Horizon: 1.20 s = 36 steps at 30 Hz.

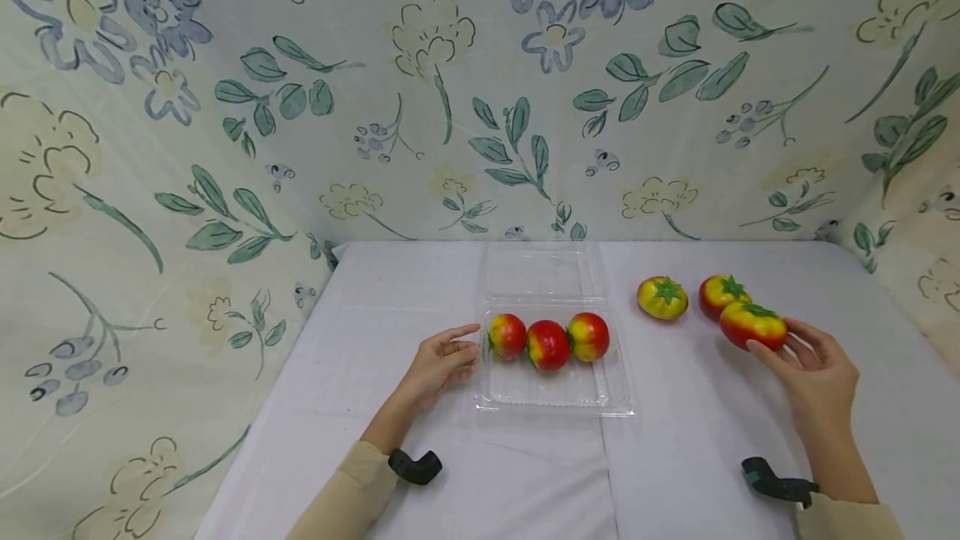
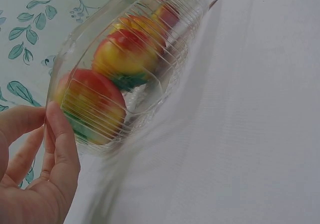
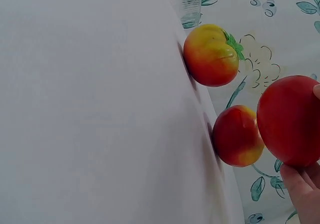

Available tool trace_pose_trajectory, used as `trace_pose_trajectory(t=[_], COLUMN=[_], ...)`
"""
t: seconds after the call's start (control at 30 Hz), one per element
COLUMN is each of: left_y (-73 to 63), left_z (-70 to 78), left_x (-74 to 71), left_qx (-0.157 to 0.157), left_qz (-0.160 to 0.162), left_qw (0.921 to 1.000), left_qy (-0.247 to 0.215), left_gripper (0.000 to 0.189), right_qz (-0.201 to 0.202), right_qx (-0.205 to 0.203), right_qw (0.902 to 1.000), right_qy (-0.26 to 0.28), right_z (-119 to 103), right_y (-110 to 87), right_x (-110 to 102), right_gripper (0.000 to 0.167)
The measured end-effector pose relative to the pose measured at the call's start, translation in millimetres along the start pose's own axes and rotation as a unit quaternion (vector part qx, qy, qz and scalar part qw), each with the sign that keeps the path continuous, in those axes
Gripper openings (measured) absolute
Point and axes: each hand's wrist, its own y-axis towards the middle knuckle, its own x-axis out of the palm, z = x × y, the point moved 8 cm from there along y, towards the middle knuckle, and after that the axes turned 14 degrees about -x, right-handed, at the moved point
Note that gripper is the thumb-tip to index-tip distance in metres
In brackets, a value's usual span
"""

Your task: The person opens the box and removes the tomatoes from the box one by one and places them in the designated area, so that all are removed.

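Note:
My right hand (image 1: 821,373) grips a red-and-yellow persimmon (image 1: 752,325) with a green leafy top, fingers and thumb around its sides. In the right wrist view the held persimmon (image 3: 292,121) shows its smooth red underside. Just behind it sits a second persimmon (image 1: 720,294), and a yellower persimmon (image 1: 662,298) lies to the left. A clear plastic clamshell box (image 1: 540,394) stands open at the middle, with three persimmons (image 1: 548,346) in a row in its base. My left hand (image 1: 441,367) pinches the left rim of the box between thumb and fingers.
A white cloth (image 1: 405,273) covers the table. The transparent lid (image 1: 540,272) lies folded back behind the base. A floral curtain (image 1: 480,90) hangs along the table's back edge and sides. Each wrist wears a black camera mount (image 1: 416,467).

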Motion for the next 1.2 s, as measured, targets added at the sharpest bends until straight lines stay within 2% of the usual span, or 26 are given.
trace_pose_trajectory(t=[0.6, 0.97, 1.2], left_y=[-0.4, 1.3, 1.4], left_z=[1.1, -0.1, -0.6], left_x=[0.2, -0.7, -1.3], left_qx=[-0.005, -0.008, -0.009], left_qz=[0.006, 0.006, 0.010], left_qw=[1.0000, 1.0000, 0.9999], left_qy=[-0.001, -0.001, 0.000], left_gripper=[0.046, 0.046, 0.046], right_qz=[0.043, 0.075, 0.084], right_qx=[0.025, 0.056, 0.063], right_qw=[0.9986, 0.9956, 0.9945], right_qy=[0.016, 0.004, -0.004], right_z=[12.1, 19.6, 20.0], right_y=[14.6, 21.1, 26.4], right_x=[-18.6, -26.7, -30.6], right_gripper=[0.074, 0.072, 0.077])
